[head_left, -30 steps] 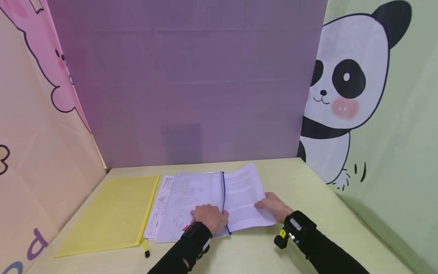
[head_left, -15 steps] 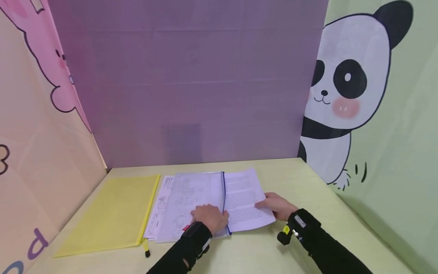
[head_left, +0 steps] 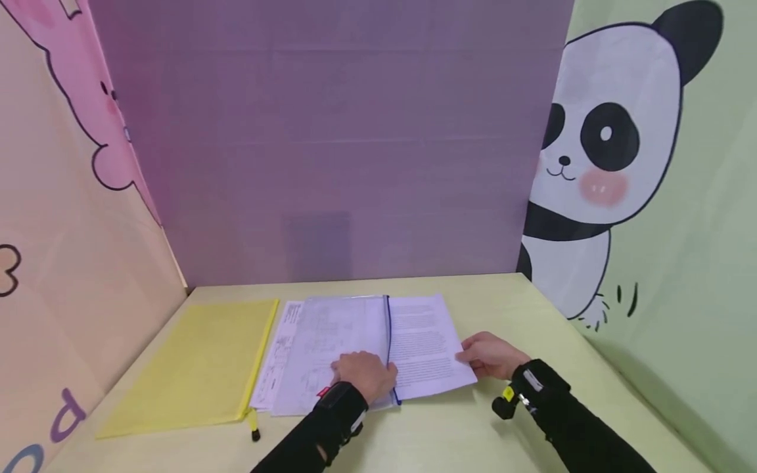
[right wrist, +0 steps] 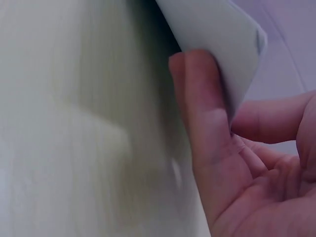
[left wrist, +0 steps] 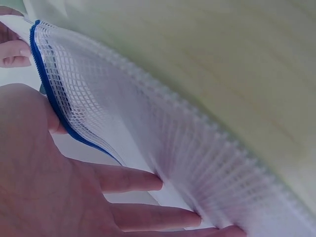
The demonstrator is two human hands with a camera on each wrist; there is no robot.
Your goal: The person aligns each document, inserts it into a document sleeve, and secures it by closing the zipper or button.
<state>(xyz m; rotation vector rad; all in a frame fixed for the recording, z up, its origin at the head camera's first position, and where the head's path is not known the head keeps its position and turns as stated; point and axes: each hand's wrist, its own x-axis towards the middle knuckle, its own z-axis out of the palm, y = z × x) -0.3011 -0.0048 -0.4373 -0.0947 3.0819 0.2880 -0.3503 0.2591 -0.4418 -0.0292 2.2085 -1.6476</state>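
A clear mesh zip pouch with a blue zipper edge lies on the table in the head view. Printed sheets of paper stick out from its right side, through the zipped edge. My left hand presses on the pouch beside the zipper; in the left wrist view its fingers reach fairly straight against the creased mesh. At the right edge of the sheets, my right hand pinches the paper between thumb and fingers. The right wrist view shows the paper's corner bent upward over the fingers.
A yellow zip pouch lies flat at the left, its yellow pull tab toward the front. More printed paper shows under the clear pouch's left side. A purple panel stands behind the table, with printed walls at both sides.
My right hand has shifted a little to the right along the paper's edge. The sheets' far right corner has come down and they lie flatter. My left hand stays in place.
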